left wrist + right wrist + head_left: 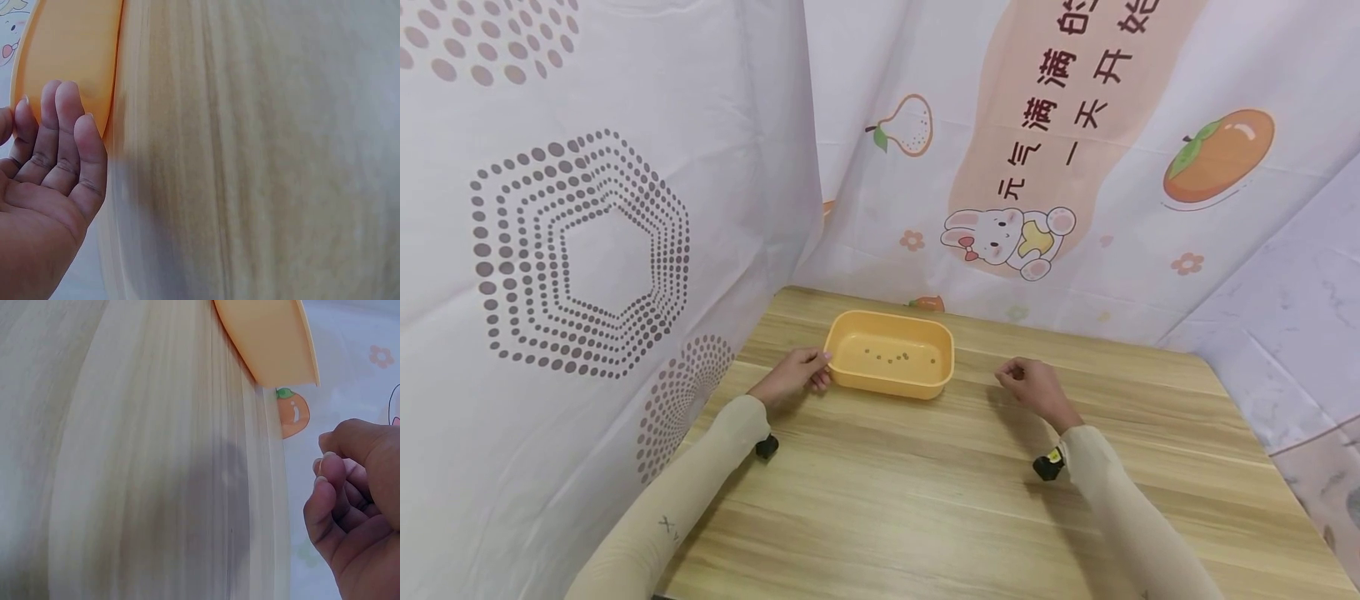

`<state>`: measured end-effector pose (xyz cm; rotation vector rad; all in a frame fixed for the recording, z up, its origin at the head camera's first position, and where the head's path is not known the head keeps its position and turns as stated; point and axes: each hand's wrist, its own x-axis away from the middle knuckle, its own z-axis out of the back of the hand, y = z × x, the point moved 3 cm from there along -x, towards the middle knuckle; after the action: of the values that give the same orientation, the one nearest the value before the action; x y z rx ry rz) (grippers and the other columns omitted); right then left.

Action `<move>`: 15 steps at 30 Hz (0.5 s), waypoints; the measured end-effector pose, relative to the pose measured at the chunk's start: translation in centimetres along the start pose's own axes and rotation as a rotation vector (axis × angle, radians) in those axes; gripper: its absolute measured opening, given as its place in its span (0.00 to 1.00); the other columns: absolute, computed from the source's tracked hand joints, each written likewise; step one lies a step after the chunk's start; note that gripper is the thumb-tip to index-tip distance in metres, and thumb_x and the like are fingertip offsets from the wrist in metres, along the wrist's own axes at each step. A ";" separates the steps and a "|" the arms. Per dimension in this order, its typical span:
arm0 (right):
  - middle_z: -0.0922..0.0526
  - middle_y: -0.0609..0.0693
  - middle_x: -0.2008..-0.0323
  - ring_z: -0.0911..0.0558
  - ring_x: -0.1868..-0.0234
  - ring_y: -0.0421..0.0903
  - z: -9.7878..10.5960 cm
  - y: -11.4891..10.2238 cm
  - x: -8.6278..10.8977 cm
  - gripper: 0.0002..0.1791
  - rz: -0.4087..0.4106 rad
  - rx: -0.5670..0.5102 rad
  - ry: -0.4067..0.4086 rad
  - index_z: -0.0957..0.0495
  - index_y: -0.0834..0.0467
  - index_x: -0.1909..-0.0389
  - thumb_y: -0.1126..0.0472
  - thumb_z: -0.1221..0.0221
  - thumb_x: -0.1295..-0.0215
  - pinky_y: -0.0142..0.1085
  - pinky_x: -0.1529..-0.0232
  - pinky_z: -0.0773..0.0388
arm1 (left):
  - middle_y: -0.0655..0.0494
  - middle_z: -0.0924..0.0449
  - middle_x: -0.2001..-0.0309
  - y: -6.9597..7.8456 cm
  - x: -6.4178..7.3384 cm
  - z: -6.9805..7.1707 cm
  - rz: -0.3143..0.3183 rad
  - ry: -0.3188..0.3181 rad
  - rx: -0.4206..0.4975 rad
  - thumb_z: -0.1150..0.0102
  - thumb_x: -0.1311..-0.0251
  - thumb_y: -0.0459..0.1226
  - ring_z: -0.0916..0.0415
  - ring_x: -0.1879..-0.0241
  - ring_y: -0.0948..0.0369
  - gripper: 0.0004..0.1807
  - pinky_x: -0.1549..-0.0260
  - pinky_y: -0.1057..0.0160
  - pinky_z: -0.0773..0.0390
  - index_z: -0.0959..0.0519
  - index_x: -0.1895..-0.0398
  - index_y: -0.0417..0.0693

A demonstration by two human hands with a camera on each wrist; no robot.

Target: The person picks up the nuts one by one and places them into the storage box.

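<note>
A yellow-orange rectangular plastic tray (889, 386) with rounded corners sits toward the back of the table. On its floor lie several tiny dark round pieces (891, 361), too small to identify. My left hand (793, 372) holds the tray's left end, thumb at the rim and fingers against the outer wall. The left wrist view has those fingers (65, 119) bent up along the tray wall (69, 44). To the right of the tray and apart from it, my right hand (1033, 387) hovers with thumb and fingertips (333, 465) drawn together; nothing held can be made out.
The wood-grain table (880, 500) spreads in front of the tray. A printed curtain (880, 208) hangs along its back edge, and another dotted curtain (730, 167) stands close by the left arm. Each wrist carries a small black camera (1048, 465).
</note>
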<state>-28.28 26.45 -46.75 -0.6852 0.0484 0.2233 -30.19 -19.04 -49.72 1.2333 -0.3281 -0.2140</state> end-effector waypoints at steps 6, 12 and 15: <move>0.14 0.50 0.68 0.20 0.72 0.42 -0.6 -0.6 -0.6 0.09 0.025 0.013 0.014 0.15 0.59 0.62 0.57 0.37 0.29 0.34 0.74 0.22 | 0.47 0.18 0.64 -0.1 -0.1 -0.1 0.000 -0.003 0.003 0.53 0.19 0.48 0.21 0.66 0.56 0.22 0.64 0.60 0.18 0.21 0.58 0.37; 0.14 0.50 0.68 0.19 0.68 0.43 -1.0 -1.3 -1.1 0.08 0.041 0.031 0.025 0.15 0.59 0.62 0.57 0.36 0.30 0.36 0.71 0.22 | 0.46 0.19 0.64 0.0 -0.1 0.0 -0.001 0.002 0.008 0.53 0.19 0.48 0.21 0.67 0.55 0.22 0.65 0.60 0.18 0.22 0.58 0.37; 0.14 0.50 0.68 0.19 0.68 0.44 -1.2 -1.7 -1.4 0.08 0.039 0.042 0.025 0.15 0.59 0.62 0.58 0.36 0.29 0.35 0.70 0.22 | 0.46 0.19 0.64 0.0 -0.1 0.0 -0.004 0.001 0.004 0.54 0.19 0.47 0.21 0.67 0.56 0.22 0.65 0.60 0.18 0.22 0.58 0.37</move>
<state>-29.21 24.15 -46.49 -0.6458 0.0906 0.2505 -30.29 -19.01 -49.70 1.2381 -0.3249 -0.2165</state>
